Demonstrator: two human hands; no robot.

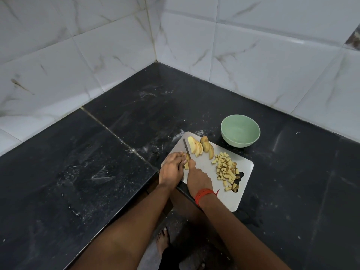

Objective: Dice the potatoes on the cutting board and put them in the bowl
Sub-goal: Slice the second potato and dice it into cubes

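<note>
Furthest left of the hands, black stone counter (87, 172), streaked with pale dust and backed by white marbled wall tiles (78, 65). Nearer the body than the left hand, bare foot (162, 240) on the floor.

Next, left hand (171, 168), fingers curled down onto a potato piece (186, 162), pinning it to the near-left corner of the grey cutting board (222, 199).

Just right of those fingertips, knife (186, 146), blade pointing away from the body, edge down by the same potato piece.

Right hand (197, 177) wrapped tight round the knife's handle, close against the left hand's fingertips. Red thread (204, 194) wound round its wrist.

Beyond the right hand and right of the blade, fanned potato slices (194, 146) lying on the board. Just beside them, skin-on potato chunks (205, 143).

Right of the right hand, a loose heap of diced potato (227, 170) on the board, with some cubes lying over the board's handle hole (241, 175).

Further out and rightmost, off the board's far corner, pale green bowl (236, 142), upright on the counter, near the board but apart from it.
</note>
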